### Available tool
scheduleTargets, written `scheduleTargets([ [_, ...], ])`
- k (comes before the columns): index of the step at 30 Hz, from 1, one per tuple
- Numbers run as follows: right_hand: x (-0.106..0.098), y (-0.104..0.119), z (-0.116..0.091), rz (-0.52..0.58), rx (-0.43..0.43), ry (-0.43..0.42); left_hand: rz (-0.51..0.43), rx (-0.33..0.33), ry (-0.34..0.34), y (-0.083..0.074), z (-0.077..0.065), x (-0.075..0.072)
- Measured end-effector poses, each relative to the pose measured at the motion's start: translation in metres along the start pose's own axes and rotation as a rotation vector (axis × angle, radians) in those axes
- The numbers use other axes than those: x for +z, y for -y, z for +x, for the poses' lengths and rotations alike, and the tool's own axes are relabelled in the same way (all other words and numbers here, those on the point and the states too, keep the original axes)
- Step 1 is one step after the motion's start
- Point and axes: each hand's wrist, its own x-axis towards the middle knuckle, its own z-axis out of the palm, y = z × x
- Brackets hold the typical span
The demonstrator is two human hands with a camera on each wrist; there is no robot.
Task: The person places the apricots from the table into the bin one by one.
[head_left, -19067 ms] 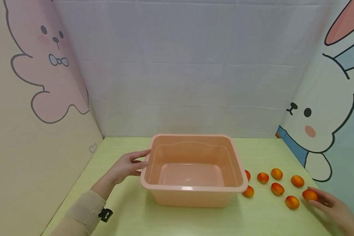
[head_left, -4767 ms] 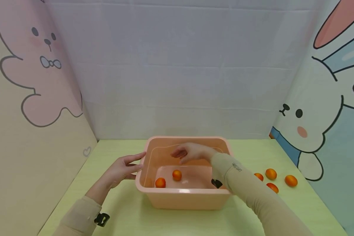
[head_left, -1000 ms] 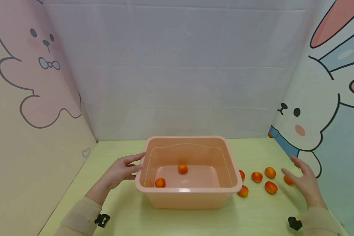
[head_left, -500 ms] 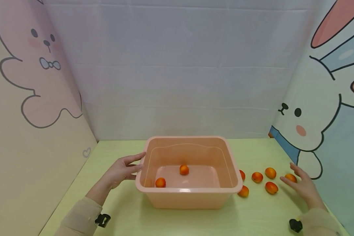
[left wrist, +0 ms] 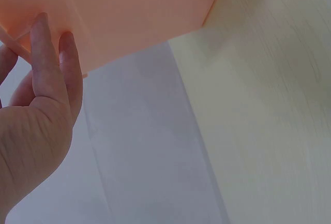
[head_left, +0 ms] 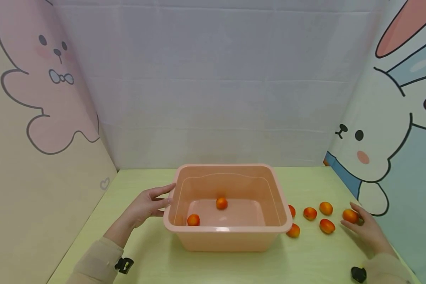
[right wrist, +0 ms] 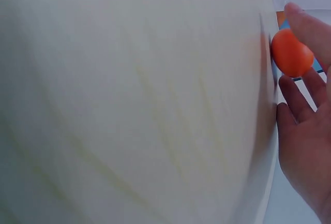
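A peach-pink plastic basin point(head_left: 230, 238) stands on the table, with two orange-red oval fruits, one at the middle point(head_left: 221, 203) and one at the front left point(head_left: 193, 220), inside. My left hand point(head_left: 147, 205) rests its extended fingers on the basin's left rim. The left wrist view shows those fingers point(left wrist: 49, 74) against the outer wall beneath the rim. On the right, my right hand point(head_left: 369, 228) has its thumb and fingers around another orange-red fruit point(head_left: 350, 216). In the right wrist view this fruit point(right wrist: 290, 53) sits low at the table surface, between the digits.
Several similar fruits lie loose between the basin and my right hand, the nearest being a red-orange one point(head_left: 327, 226). Two partly tuck behind the basin's right rim. A white back wall point(head_left: 213, 98) and printed side walls enclose the pale green table point(head_left: 145, 256).
Over the last second my right hand has lowered and closed in around the far-right fruit. My left hand stays at the rim. Since the oldest frame, two fruits have appeared inside the basin.
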Motion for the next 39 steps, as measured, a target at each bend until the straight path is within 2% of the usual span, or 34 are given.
scheduleTargets([
  [10, -0.001, -0.008, 0.001, -0.014, 0.02, -0.009, -0.01, 0.005, 0.004, 0.0, 0.0, 0.0],
  [19, 0.003, -0.013, 0.002, -0.014, 0.091, -0.055, -0.008, 0.003, 0.004, 0.001, 0.001, 0.0],
  [26, 0.006, -0.011, 0.0, -0.024, 0.067, -0.101, -0.012, 0.011, 0.013, 0.002, 0.001, 0.0],
  [29, 0.007, -0.01, -0.002, -0.013, 0.085, -0.118, -0.009, 0.013, 0.015, 0.002, 0.001, 0.0],
  [35, 0.005, -0.003, -0.002, 0.073, 0.2, -0.148, -0.008, 0.009, 0.011, 0.002, 0.002, 0.0],
  [39, 0.003, 0.001, -0.001, 0.083, 0.155, -0.136, -0.014, 0.014, 0.018, 0.003, 0.001, -0.001],
])
